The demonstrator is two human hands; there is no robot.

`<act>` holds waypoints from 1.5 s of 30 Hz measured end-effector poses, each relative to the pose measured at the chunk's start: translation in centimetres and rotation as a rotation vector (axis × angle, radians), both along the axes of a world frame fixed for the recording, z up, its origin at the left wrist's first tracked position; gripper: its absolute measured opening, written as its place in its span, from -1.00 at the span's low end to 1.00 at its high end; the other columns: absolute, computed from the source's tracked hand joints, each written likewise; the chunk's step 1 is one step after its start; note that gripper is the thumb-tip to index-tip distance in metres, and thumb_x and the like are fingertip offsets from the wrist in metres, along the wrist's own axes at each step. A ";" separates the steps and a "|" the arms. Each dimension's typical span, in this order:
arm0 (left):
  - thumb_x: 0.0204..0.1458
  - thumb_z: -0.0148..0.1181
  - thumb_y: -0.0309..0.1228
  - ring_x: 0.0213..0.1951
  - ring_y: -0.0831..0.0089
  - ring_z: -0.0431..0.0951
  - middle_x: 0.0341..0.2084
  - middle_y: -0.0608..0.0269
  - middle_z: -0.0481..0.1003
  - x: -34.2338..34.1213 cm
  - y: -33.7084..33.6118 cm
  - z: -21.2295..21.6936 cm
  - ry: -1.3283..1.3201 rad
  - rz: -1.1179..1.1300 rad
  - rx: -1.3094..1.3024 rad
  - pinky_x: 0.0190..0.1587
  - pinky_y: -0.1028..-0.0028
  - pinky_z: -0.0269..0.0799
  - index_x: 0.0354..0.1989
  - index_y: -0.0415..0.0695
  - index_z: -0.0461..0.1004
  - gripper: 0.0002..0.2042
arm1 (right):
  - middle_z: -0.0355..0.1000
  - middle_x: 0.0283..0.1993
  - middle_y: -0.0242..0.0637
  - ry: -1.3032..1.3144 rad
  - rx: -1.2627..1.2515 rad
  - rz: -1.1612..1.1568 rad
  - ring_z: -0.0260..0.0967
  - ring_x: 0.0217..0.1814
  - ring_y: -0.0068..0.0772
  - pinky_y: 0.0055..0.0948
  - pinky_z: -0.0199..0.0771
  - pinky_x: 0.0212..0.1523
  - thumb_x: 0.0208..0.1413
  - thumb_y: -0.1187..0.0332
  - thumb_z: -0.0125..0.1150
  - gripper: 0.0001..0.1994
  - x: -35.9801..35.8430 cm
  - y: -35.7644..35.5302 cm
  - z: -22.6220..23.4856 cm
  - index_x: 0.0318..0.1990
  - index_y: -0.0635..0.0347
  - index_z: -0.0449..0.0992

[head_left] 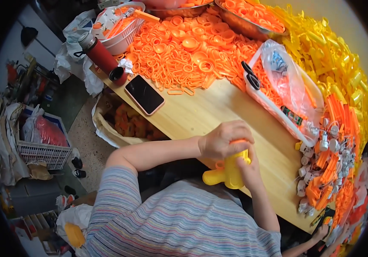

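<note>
Close to my body, over the table's near edge, is a yellow plastic toy body (234,173) with a stubby rounded arm pointing left. My right hand (249,169) is wrapped round its right side. From above, my left hand (227,139) is closed over an orange plastic piece (239,141) at the top of the yellow body. Fingers hide most of where the two parts meet. A bit of orange also shows beside the body, under my left wrist.
A large heap of orange plastic parts (184,47) covers the far table (201,109). Yellow parts (321,47) pile up at right, beyond a white tray (269,100) with scissors (251,76). A phone (144,95) and red flask (100,55) lie left. Another person's hand (321,232) works at lower right.
</note>
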State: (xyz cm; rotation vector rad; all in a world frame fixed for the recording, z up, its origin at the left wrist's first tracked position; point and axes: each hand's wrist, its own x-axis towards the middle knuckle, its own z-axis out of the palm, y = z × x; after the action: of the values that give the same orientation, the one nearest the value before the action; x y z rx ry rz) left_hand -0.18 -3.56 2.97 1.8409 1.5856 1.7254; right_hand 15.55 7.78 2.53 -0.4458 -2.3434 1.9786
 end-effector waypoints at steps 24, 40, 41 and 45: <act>-0.05 0.31 -0.24 -0.12 0.12 0.48 -0.25 0.06 0.51 -24.6 -0.4 -3.1 0.360 1.241 -0.751 -0.01 0.20 0.36 -0.31 -0.12 0.61 -0.78 | 0.36 -0.07 -0.33 0.260 0.005 -0.179 0.39 0.00 -0.44 -0.38 0.43 0.07 -0.28 0.47 0.55 -0.30 -5.5 2.6 -2.4 0.04 0.16 0.21; -0.06 0.24 -0.55 -0.30 0.14 0.56 -0.27 0.14 0.54 -16.5 -0.2 1.7 0.606 0.927 0.075 -0.28 0.25 0.45 -0.39 -0.16 0.39 -0.87 | 0.43 -0.08 -0.30 0.238 0.155 -0.205 0.42 -0.03 -0.44 -0.38 0.45 0.01 -0.13 0.48 0.49 -0.44 -6.5 1.0 -2.4 0.04 0.22 0.32; -0.06 0.24 -0.57 -0.32 0.12 0.57 -0.26 0.12 0.54 -14.0 0.0 1.8 0.523 0.804 0.077 -0.30 0.25 0.47 -0.38 -0.17 0.38 -0.86 | 0.43 -0.08 -0.30 0.221 0.151 -0.216 0.42 -0.03 -0.44 -0.38 0.45 0.01 -0.13 0.48 0.49 -0.44 -6.6 0.9 -2.3 0.04 0.22 0.32; -0.03 0.26 -0.58 -0.24 0.08 0.60 -0.18 0.01 0.55 -6.4 -1.1 2.0 0.430 0.495 0.037 -0.22 0.27 0.53 -0.33 -0.21 0.38 -0.84 | 0.46 -0.05 -0.27 0.278 0.157 -0.246 0.43 -0.02 -0.44 -0.39 0.45 0.02 -0.12 0.47 0.48 -0.46 -6.8 0.3 -1.9 0.05 0.24 0.36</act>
State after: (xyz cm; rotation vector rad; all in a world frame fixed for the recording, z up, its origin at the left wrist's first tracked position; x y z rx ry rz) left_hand -6.56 -4.68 4.95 2.0671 2.3576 1.5955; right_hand 8.76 8.13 0.60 -0.3986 -2.1359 1.6188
